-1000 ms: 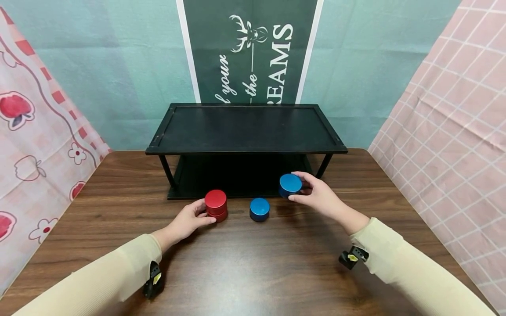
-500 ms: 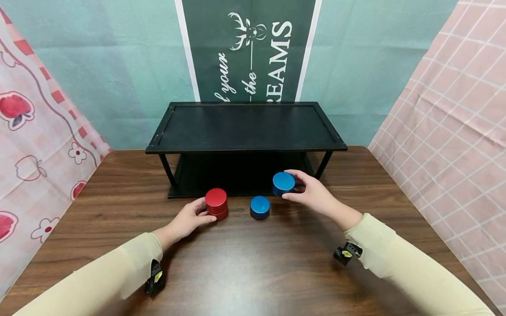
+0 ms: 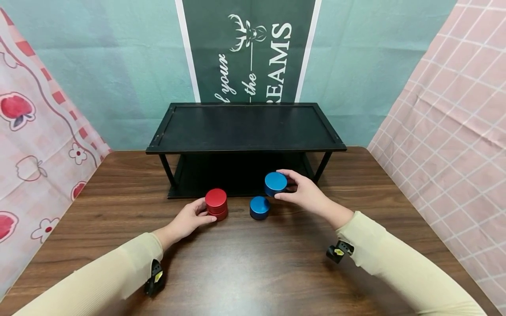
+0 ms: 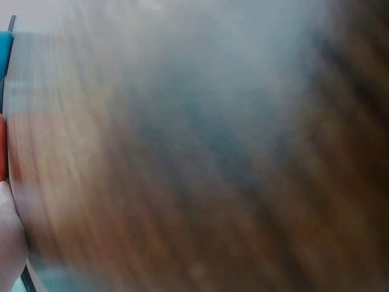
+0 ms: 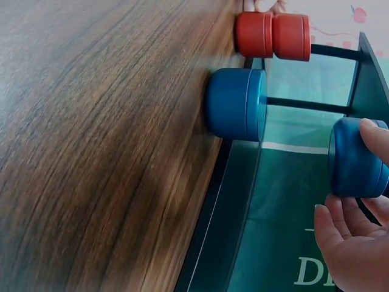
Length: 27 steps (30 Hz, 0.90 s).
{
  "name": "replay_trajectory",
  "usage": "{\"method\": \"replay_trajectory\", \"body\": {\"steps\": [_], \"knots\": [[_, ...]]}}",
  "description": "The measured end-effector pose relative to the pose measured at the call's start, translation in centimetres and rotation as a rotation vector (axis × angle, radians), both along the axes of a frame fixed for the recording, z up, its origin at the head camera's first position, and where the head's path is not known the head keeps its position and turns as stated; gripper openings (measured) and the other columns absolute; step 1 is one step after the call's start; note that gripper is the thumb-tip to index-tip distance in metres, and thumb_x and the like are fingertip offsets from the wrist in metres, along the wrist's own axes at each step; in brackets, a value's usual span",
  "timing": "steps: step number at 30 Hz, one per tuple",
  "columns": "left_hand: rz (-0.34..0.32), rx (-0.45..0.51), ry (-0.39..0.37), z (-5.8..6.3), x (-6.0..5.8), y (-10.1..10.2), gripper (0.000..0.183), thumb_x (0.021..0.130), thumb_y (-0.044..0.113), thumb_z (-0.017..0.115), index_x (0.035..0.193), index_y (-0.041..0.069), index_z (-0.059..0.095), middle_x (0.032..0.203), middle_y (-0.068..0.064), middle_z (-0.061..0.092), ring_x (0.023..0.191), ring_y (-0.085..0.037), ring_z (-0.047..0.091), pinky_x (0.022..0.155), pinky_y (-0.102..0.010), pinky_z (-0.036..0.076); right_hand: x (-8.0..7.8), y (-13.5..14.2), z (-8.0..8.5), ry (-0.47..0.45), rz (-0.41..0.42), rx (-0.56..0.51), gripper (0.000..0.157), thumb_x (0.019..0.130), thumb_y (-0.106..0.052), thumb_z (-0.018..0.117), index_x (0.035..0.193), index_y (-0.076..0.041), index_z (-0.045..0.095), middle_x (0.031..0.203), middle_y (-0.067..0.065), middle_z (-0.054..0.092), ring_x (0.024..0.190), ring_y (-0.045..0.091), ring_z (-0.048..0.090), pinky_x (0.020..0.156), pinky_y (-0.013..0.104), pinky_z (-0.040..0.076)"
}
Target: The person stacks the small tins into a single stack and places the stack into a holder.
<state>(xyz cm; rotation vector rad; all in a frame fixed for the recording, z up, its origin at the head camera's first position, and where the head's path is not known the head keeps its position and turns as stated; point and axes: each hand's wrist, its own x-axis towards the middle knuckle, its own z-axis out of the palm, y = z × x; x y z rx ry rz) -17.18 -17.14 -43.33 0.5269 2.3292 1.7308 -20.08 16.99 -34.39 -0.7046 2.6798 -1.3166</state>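
Two red round tins [image 3: 216, 200] stand stacked on the table in front of the rack, as the right wrist view also shows. My left hand [image 3: 187, 222] holds this stack from the left, thumb low at its front. To its right a blue round tin [image 3: 259, 208] sits on the table. My right hand [image 3: 307, 195] grips a second blue tin [image 3: 275, 183] between thumb and fingers. That tin is raised, behind and slightly right of the standing one, with a gap between them in the right wrist view. The left wrist view catches mostly blurred tabletop.
A black two-tier rack [image 3: 245, 127] stands behind the tins, its lower shelf [image 3: 221, 175] close to them. The brown wooden table [image 3: 245, 263] spreads out in front. Patterned cloths hang at the left, back and right.
My right hand has carried the raised blue tin leftward, closer to the standing blue tin. The left hand and the red stack have stayed in place.
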Motion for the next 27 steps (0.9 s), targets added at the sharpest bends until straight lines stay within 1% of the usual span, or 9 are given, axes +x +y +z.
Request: {"method": "replay_trajectory", "body": {"steps": [6,12,17,22,27], "knots": [[0.000,0.008,0.012,-0.1,-0.1,-0.1,0.058,0.084,0.007,0.069,0.133,-0.006,0.041,0.128,-0.024,0.051,0.123,-0.034,0.044,0.100,-0.045,0.038,-0.2,-0.8,0.1,0.003,0.012,-0.003,0.061,0.079,-0.015,0.075,0.133,-0.008,0.047,0.124,0.011,0.054,0.107,0.026,0.055,0.090,0.041,0.048],[0.001,-0.006,0.012,-0.2,-0.1,0.0,0.059,0.083,0.007,0.070,0.133,-0.007,0.041,0.129,-0.024,0.050,0.123,-0.034,0.044,0.099,-0.043,0.039,-0.3,-1.4,-0.3,-0.014,0.025,-0.005,0.062,0.080,-0.017,0.075,0.134,-0.009,0.046,0.123,0.011,0.055,0.106,0.025,0.056,0.090,0.040,0.049],[-0.002,-0.012,0.028,-0.3,-0.2,0.1,0.058,0.084,0.008,0.070,0.132,-0.006,0.042,0.128,-0.023,0.051,0.122,-0.034,0.045,0.099,-0.044,0.039,-0.4,-1.6,-0.6,-0.007,0.024,-0.008,0.062,0.080,-0.019,0.075,0.134,-0.009,0.046,0.123,0.010,0.056,0.105,0.025,0.056,0.089,0.039,0.049],[0.003,-0.007,0.020,-0.1,0.0,0.0,0.059,0.084,0.007,0.069,0.133,-0.007,0.041,0.130,-0.024,0.050,0.124,-0.034,0.043,0.100,-0.044,0.039,-0.7,-2.2,-0.6,0.001,0.040,-0.004,0.062,0.080,-0.019,0.075,0.134,-0.009,0.046,0.124,0.009,0.055,0.106,0.024,0.055,0.090,0.039,0.049],[0.006,-0.005,0.012,-0.1,0.1,0.1,0.059,0.084,0.007,0.069,0.133,-0.007,0.041,0.130,-0.025,0.049,0.124,-0.035,0.043,0.100,-0.043,0.039,-0.7,-2.9,-0.6,-0.005,0.044,-0.007,0.060,0.080,-0.018,0.075,0.133,-0.010,0.047,0.123,0.009,0.055,0.106,0.024,0.055,0.090,0.042,0.048]]}}
